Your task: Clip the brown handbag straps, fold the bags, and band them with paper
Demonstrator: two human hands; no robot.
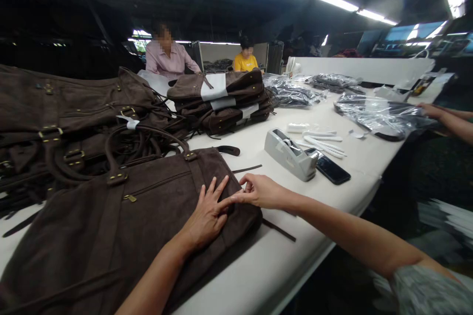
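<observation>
A dark brown handbag (155,226) lies flat in front of me, its zip and brass zip pull (130,198) facing up. My left hand (209,216) rests on the bag near its right end, with the fingers spread. At that end, my right hand (260,191) is closed in a pinch, thumb and fingertips meeting beside my left index finger. Whatever is in the pinch is too small to make out. From the bag's right side, thin brown straps (279,230) stick out onto the table.
Brown bags are piled at left (81,103), with another stack of bags (225,96) behind. A tape dispenser (290,152), phone (328,165) and white cords (325,143) lie on the white table (254,140). At right, another person's hand (430,110) touches a plastic-wrapped bag (380,110). Two people stand beyond.
</observation>
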